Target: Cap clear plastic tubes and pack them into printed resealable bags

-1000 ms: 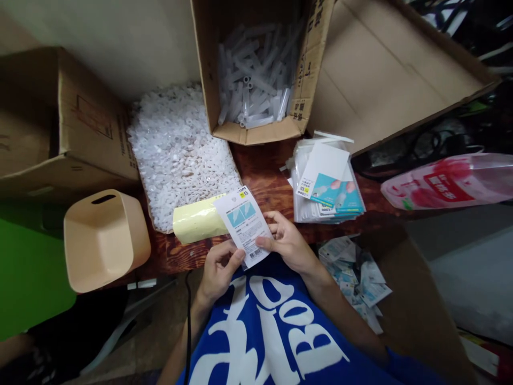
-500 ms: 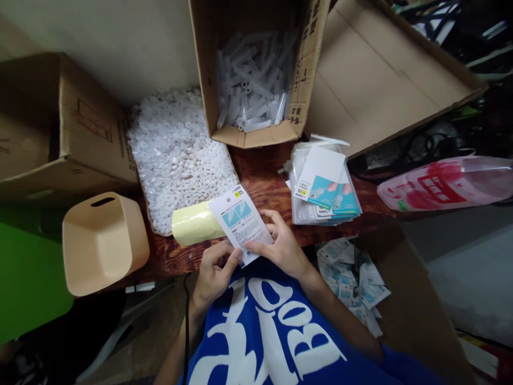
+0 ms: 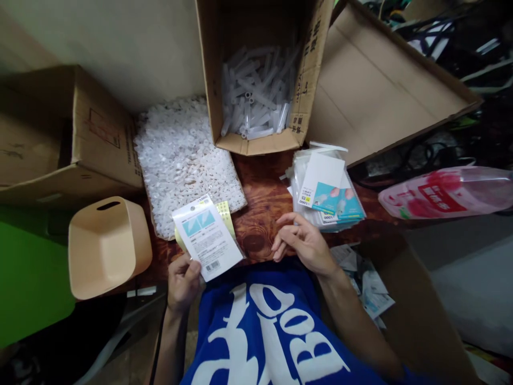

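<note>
My left hand [image 3: 184, 280] pinches the lower left corner of a white printed card packet [image 3: 209, 240], with its text side and barcode facing up. Partly covered by that packet is a yellow sheet [image 3: 226, 218] with rows of small dots. My right hand [image 3: 302, 243] holds nothing; its fingers are loosely bent and apart, over the table edge. Just beyond it lies a stack of clear bags with blue-and-white cards [image 3: 329, 200]. A thick spread of small white plastic pieces [image 3: 184, 155] fills a flat cardboard tray behind the packet.
An upright cardboard box [image 3: 298, 140] at the back holds translucent tubes [image 3: 256, 91]. To the left stand a beige bin [image 3: 138, 240] and another carton [image 3: 104, 133]. A pink bottle [image 3: 444, 192] lies at right. Below the table, a carton holds several packed cards [image 3: 374, 289].
My right hand has let go of the card packet and moved right. My left hand has carried the packet leftward, over the yellow sheet. The view has shifted slightly.
</note>
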`<action>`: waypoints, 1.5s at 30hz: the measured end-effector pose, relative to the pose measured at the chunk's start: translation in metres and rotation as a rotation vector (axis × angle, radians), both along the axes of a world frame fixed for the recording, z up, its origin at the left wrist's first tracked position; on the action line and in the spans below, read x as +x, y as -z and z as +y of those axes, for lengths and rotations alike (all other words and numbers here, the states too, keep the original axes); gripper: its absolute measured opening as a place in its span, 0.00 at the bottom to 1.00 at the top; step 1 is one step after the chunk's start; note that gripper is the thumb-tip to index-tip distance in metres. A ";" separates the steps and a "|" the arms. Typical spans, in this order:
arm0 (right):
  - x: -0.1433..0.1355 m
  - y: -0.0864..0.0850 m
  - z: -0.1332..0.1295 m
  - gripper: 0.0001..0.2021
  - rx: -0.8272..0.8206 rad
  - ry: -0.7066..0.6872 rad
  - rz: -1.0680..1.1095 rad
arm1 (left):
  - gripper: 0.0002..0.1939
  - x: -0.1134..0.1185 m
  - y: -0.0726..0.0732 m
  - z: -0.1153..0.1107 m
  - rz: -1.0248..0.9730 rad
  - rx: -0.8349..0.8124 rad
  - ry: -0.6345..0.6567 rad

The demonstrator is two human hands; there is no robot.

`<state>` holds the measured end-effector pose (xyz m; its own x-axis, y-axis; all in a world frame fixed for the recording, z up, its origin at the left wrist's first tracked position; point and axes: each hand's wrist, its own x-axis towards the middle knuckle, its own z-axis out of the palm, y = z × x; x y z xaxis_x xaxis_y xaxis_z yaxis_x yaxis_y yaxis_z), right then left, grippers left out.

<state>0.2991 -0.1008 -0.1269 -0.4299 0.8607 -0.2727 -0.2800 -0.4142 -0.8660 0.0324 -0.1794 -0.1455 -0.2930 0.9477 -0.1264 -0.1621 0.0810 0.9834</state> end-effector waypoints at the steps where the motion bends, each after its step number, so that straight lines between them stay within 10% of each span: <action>1: -0.005 -0.001 -0.002 0.16 -0.003 -0.062 0.009 | 0.23 -0.002 -0.001 0.001 0.012 -0.007 0.007; 9: -0.066 0.001 -0.006 0.39 0.072 -0.046 -0.237 | 0.18 0.014 -0.011 0.011 0.394 0.070 0.268; 23: -0.048 0.006 0.003 0.20 -0.099 -0.010 0.166 | 0.20 0.012 0.025 -0.008 0.056 0.059 0.157; 36: -0.063 0.013 -0.002 0.29 -0.128 -0.160 -0.045 | 0.20 0.014 -0.016 0.021 0.464 0.096 0.376; 45: -0.037 0.022 0.006 0.20 -0.180 -0.016 0.182 | 0.24 0.019 0.005 0.010 0.185 -0.028 0.204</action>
<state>0.2618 -0.0947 -0.1489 -0.4995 0.7977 -0.3379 -0.4166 -0.5632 -0.7136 0.0510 -0.1698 -0.1503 -0.1171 0.9864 -0.1156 0.0421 0.1212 0.9917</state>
